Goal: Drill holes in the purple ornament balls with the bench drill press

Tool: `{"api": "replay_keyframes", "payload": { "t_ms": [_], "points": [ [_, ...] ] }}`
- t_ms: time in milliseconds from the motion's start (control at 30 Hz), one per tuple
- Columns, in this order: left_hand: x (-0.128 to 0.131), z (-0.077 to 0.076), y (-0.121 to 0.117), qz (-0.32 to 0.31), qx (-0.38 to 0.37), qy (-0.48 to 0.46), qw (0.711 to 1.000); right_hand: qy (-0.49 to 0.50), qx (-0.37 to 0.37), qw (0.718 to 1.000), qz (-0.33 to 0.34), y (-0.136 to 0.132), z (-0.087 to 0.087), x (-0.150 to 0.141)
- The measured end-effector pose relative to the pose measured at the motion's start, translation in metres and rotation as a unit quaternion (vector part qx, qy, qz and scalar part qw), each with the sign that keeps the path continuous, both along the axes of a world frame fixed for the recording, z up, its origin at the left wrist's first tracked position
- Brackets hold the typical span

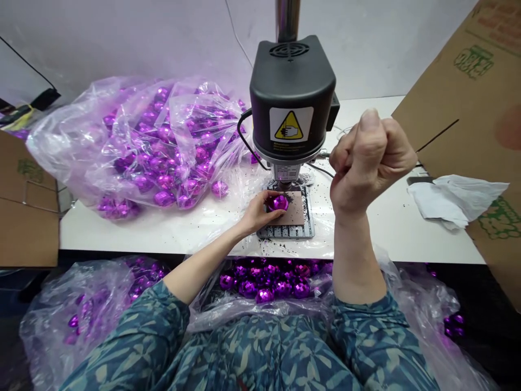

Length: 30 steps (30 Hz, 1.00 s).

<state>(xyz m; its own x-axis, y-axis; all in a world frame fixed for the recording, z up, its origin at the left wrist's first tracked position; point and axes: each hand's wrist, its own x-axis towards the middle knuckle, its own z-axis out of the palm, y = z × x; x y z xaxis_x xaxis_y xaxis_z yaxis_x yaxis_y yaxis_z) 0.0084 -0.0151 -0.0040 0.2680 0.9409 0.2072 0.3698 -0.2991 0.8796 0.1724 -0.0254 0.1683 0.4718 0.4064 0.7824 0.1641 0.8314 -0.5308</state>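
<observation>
Left fingers [274,215] gripping ball [280,202], glossy, faceted

Teal-blue top [260,353] with pale leaf-and-flower print, matching sleeves [142,328] leaving the forearms uncovered, bare hands [372,157]

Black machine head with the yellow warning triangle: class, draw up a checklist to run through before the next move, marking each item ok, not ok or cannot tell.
1. Shiny purple faceted ball held by the left hand: ok.
2. Flat brown square board beneath the ball: ok.
3. Board free of loose black specks: not ok.
4. Right hand away from the ball: ok, raised and closed beside the black machine head.
5. Right hand gripping something: cannot tell.
6. Machine switched off: cannot tell.
</observation>
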Motion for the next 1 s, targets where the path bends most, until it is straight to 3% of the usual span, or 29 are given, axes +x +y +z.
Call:
{"api": "replay_keyframes", "payload": {
  "t_ms": [167,400,533,800,1000],
  "points": [
    [0.020,-0.010,-0.010,0.080,0.033,-0.005,0.996,0.005,0.039,0.999,0.017,0.003,-0.001,0.001],
    [0.027,-0.028,-0.009,0.070,0.050,-0.041,0.995,0.014,0.045,0.998,0.030,0.004,-0.001,0.001],
    [0.025,-0.027,-0.008,0.067,0.042,-0.040,0.996,0.006,0.043,0.999,0.020,0.003,-0.006,0.001],
    [0.025,-0.022,-0.010,0.072,0.039,-0.042,0.996,0.001,0.129,0.990,0.050,0.001,-0.031,0.004],
    [0.025,-0.020,-0.012,0.070,0.028,-0.044,0.996,-0.021,0.207,0.978,0.032,0.008,-0.048,0.008]
  ]
}}
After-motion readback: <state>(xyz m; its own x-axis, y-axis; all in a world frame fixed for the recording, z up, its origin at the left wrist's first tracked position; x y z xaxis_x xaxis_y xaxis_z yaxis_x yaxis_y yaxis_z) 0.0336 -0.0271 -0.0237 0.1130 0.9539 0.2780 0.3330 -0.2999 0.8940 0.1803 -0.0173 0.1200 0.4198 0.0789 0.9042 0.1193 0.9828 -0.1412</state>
